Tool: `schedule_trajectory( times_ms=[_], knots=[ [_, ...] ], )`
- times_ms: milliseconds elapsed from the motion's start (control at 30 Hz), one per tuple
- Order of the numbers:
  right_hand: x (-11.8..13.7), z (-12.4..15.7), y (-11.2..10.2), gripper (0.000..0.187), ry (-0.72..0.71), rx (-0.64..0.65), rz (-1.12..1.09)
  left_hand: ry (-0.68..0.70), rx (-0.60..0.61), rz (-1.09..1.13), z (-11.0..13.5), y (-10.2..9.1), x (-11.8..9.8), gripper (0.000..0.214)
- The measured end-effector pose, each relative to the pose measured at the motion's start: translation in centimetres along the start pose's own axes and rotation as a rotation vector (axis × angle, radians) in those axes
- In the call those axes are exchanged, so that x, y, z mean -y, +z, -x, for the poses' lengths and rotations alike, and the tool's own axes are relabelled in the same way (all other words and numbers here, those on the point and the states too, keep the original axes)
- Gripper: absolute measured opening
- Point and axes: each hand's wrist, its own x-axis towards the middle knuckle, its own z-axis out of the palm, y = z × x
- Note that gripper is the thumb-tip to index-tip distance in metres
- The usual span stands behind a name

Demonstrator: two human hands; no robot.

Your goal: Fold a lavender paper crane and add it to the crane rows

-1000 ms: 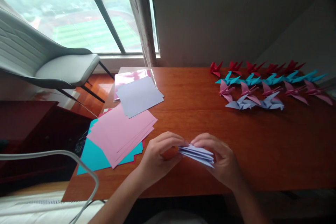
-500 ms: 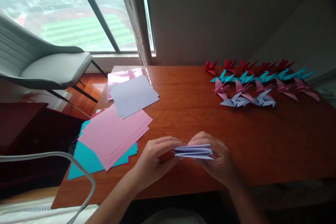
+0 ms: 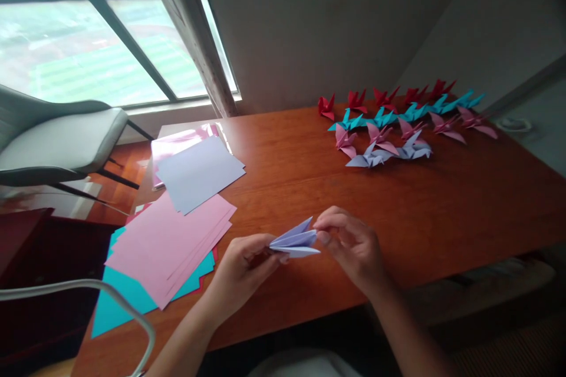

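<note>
The left end of a folded lavender paper [image 3: 292, 241] is pinched in the grip of the left hand [image 3: 243, 262], between thumb and fingers, and the piece is held above the near part of the table [image 3: 283, 188], its layers fanned apart toward the right. At the right end, a flap's tip is met by the narrow grip of the right hand [image 3: 354, 247], whose thumb and forefinger are set close together; whether the flap is pinched there cannot be told. To the left, turquoise sheets [image 3: 117, 303] are partly covered by pink sheets [image 3: 172, 244], which are overlapped at their far side by lavender sheets [image 3: 201, 174]; under these, a shiny packet [image 3: 177, 141] is partly hidden. Farther back on the right, two lavender birds [image 3: 374, 157] are lined up in front of rows of pink birds [image 3: 344, 140], turquoise birds [image 3: 351, 122] and red birds [image 3: 326, 107]. At the far left, a chair [image 3: 62, 141] is placed before the window [image 3: 106, 6], beside which a curtain [image 3: 190, 29] is hung.
</note>
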Motion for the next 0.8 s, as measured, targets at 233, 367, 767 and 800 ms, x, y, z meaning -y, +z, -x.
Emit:
schedule_trajectory(
  times_ms=[233, 367, 767, 800],
  knots=[
    [1.2, -0.9, 0.1, 0.009, -0.031, 0.115, 0.101, -0.066, 0.024, 0.11, -0.2, -0.2, -0.5, 0.015],
    [2.3, -1.3, 0.2, 0.009, -0.051, 0.138, 0.248, -0.114, 0.027, 0.203, -0.3, -0.4, -1.3, 0.013],
    [4.1, -2.0, 0.4, 0.01, -0.117, 0.16, 0.352, -0.2, 0.025, 0.361, -0.5, -0.4, -1.4, 0.022],
    [4.1, -2.0, 0.3, 0.01, -0.12, 0.163, 0.358, -0.209, 0.025, 0.375, -0.5, -0.5, -1.4, 0.024]
  ],
)
